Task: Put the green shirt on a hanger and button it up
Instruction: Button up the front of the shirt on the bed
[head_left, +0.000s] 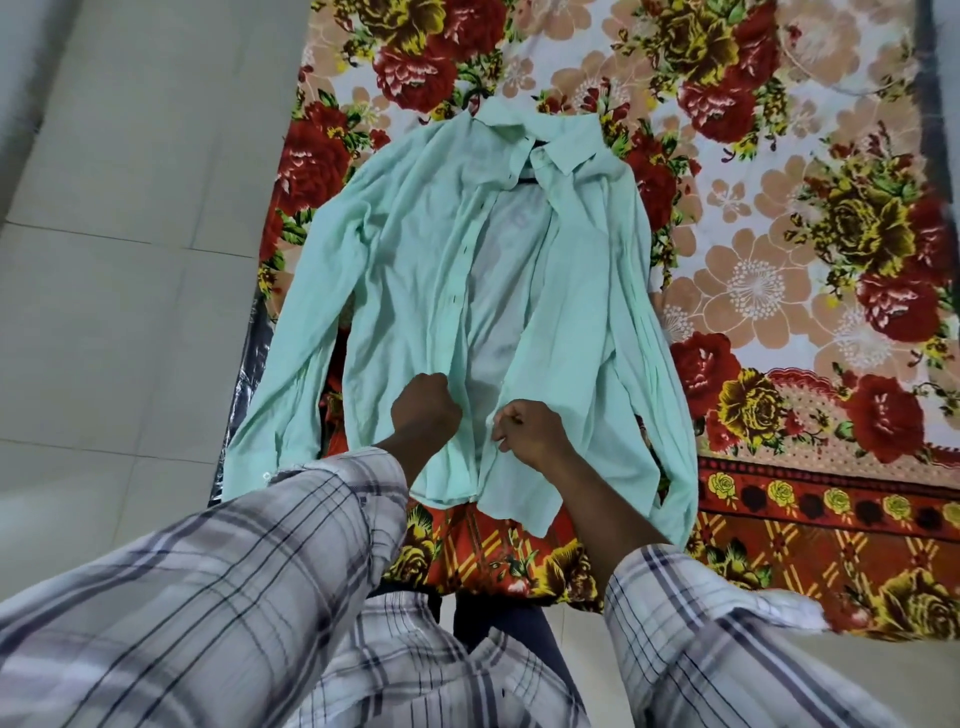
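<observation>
The mint green shirt lies face up on the floral bedsheet, collar at the far end, sleeves spread down both sides. Its front hangs unbuttoned, with a gap showing the inside back. A dark hanger sits inside the shirt; a short piece of it shows below the collar and its hook pokes out above the collar. My left hand grips the left front panel near the hem. My right hand pinches the edge of the right front panel at the same height. The two hands are a little apart.
The bed's left edge runs beside pale floor tiles. A red patterned border of the sheet hangs over the near edge. My plaid sleeves fill the bottom of the view.
</observation>
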